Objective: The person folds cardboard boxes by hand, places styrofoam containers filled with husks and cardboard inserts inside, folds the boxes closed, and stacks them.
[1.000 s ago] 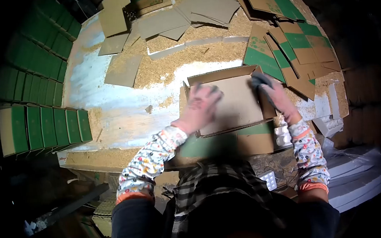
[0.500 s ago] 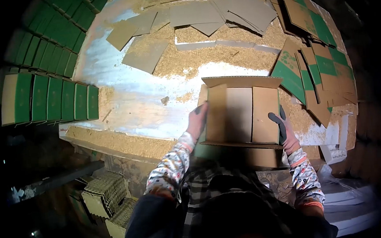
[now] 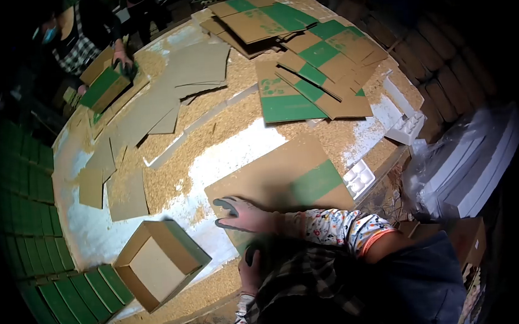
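A flat, folded cardboard carton with green printed bands lies in front of me. My right hand, in a grey-and-pink glove, rests on the carton near its left edge, thumb and fingers apart. My left hand is at the carton's near left corner with its thumb bent over the edge; its other fingers are mostly hidden in shadow. To the left, apart from both hands, an open-topped cardboard box stands with its inside showing.
Green boxes line the left edge. More flat cartons are piled at the far right, with grey card sheets left of them. A white moulded tray sits by the right edge. Across the table, a co-worker's hand touches another box.
The open box that was between both hands now stands released on the left, beside the green boxes. My view has turned right, and both hands are now at a flat carton.
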Available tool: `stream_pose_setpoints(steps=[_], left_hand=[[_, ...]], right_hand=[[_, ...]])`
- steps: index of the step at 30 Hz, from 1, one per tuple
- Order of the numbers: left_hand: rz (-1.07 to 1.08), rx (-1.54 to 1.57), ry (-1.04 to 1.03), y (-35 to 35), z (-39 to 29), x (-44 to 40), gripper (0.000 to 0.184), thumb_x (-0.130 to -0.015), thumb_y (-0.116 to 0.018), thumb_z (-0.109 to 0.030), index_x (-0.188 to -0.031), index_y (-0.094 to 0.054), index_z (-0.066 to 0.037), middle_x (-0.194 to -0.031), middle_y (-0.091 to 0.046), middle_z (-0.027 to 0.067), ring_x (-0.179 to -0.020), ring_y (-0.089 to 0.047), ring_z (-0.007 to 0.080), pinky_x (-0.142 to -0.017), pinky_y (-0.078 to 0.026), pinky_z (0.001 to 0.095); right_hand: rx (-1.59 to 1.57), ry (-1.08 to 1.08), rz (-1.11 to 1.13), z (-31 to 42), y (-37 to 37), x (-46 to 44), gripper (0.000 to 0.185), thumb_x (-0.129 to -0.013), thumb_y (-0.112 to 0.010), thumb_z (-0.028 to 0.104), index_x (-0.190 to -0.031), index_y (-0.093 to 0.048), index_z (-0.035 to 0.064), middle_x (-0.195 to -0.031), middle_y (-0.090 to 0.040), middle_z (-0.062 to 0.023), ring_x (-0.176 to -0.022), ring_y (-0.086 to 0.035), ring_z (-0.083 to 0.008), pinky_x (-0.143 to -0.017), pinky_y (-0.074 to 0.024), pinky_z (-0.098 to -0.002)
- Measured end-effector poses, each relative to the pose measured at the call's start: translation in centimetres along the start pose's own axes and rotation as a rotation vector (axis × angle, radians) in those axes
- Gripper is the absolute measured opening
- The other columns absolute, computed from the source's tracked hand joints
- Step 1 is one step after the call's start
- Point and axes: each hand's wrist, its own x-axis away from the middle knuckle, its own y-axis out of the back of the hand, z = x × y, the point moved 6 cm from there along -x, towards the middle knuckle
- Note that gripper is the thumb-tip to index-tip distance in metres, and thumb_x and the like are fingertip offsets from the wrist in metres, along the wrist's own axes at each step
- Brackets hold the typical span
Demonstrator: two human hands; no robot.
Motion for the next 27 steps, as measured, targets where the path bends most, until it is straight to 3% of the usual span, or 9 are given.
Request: stream_pose_setpoints(steps=[6, 7, 13, 16, 18, 20, 23, 24, 27], left_hand=[[0.068, -0.237, -0.286, -7.3, -13.6, -10.6, 0.042, -0.086, -0.065, -0.021, -0.122, -0.055, -0.002, -0.110, -0.063, 0.0180, -0.101, -0.061, 0.0307, -0.089, -0.046, 0.0381], [0.102, -0.193, -0.262, -8.8, -16.5, -12.7, 0.043, -0.087, -0.065, -0.020, -0.123, -0.054, -0.001, -0.112, -0.062, 0.0179, -0.100, -0.062, 0.0285, -0.087, -0.047, 0.0370], [0.080, 0.241, -0.252, -20.9, -27.2, -28.9, 0.044, -0.090, -0.064, -0.016, -0.126, -0.049, 0.004, -0.106, -0.060, 0.0072, -0.090, -0.056, 0.0129, -0.080, -0.047, 0.0255], [0.023, 0.124, -0.286, -26.0, -30.4, -36.8, 0.041, -0.091, -0.062, -0.031, -0.109, -0.058, 0.006, -0.094, -0.061, 0.0056, -0.079, -0.054, 0.0116, -0.071, -0.046, 0.0251], [0.002, -0.027, -0.354, -28.1, -31.3, -39.8, 0.038, -0.091, -0.059, -0.030, -0.110, -0.055, 0.003, -0.086, -0.060, 0.0047, -0.072, -0.053, 0.0123, -0.066, -0.045, 0.0260], [0.079, -0.134, -0.331, -28.6, -30.5, -43.4, 0.045, -0.090, -0.055, -0.013, -0.131, -0.038, -0.005, -0.082, -0.059, 0.0068, -0.068, -0.053, 0.0159, -0.065, -0.044, 0.0275], [-0.081, 0.049, -0.091, -27.3, -30.0, -45.0, 0.045, -0.089, -0.062, -0.031, -0.121, -0.054, 0.001, -0.058, -0.044, -0.0003, -0.053, -0.045, 0.0116, -0.053, -0.041, 0.0324], [-0.112, -0.233, -0.356, -26.7, -31.4, -44.4, 0.049, -0.089, -0.062, -0.027, -0.130, -0.047, -0.003, -0.058, -0.044, 0.0008, -0.053, -0.045, 0.0121, -0.053, -0.041, 0.0331], [-0.008, -0.298, -0.365, -26.0, -29.4, -48.2, 0.056, -0.090, -0.056, -0.018, -0.142, -0.034, -0.014, -0.061, -0.050, 0.0119, -0.052, -0.047, 0.0236, -0.053, -0.042, 0.0355]], right_hand=[[-0.294, -0.117, -0.853, -14.6, 29.2, 8.4, 0.031, -0.085, -0.066, 0.031, -0.095, -0.064, 0.0016, -0.085, -0.064, -0.0099, -0.079, -0.059, -0.0185, -0.072, -0.0475, -0.0341], [-0.343, -0.099, -0.924, -14.1, 34.1, 10.6, 0.014, -0.092, -0.058, 0.021, -0.096, -0.060, 0.0074, -0.085, -0.054, 0.0036, -0.076, -0.049, -0.0074, -0.069, -0.0419, -0.0219], [-0.606, 0.115, -1.460, -23.7, 60.3, 13.1, 0.008, -0.090, -0.061, 0.017, -0.094, -0.060, 0.0104, -0.072, -0.053, 0.0025, -0.063, -0.051, -0.0098, -0.058, -0.0435, -0.0236], [-0.082, -0.256, -1.378, -23.6, 70.1, 10.5, 0.031, -0.092, -0.052, 0.038, -0.088, -0.061, 0.0085, -0.066, -0.052, -0.0030, -0.058, -0.050, -0.0143, -0.053, -0.0400, -0.0300], [-0.008, -0.335, -1.303, -25.5, 74.8, 8.4, 0.038, -0.090, -0.052, 0.039, -0.096, -0.059, 0.0020, -0.081, -0.059, -0.0172, -0.074, -0.055, -0.0318, -0.067, -0.0426, -0.0391], [0.203, -0.276, -1.213, -25.4, 78.2, 6.5, 0.038, -0.089, -0.053, 0.035, -0.104, -0.058, -0.0002, -0.094, -0.062, -0.0255, -0.088, -0.058, -0.0419, -0.076, -0.0450, -0.0430], [0.747, 0.104, -1.039, -22.2, 79.0, 5.1, 0.049, -0.081, -0.064, 0.010, -0.127, -0.048, 0.0028, -0.109, -0.062, -0.0224, -0.100, -0.060, -0.0386, -0.090, -0.0471, -0.0384], [0.631, 0.058, -0.969, -22.0, 78.5, 5.0, 0.052, -0.080, -0.065, 0.010, -0.129, -0.047, 0.0022, -0.114, -0.061, -0.0213, -0.105, -0.059, -0.0367, -0.092, -0.0463, -0.0384], [0.775, 0.237, -0.851, -17.2, 76.3, 5.0, 0.055, -0.081, -0.065, 0.009, -0.132, -0.046, 0.0015, -0.125, -0.056, -0.0197, -0.114, -0.055, -0.0327, -0.093, -0.0459, -0.0375]])
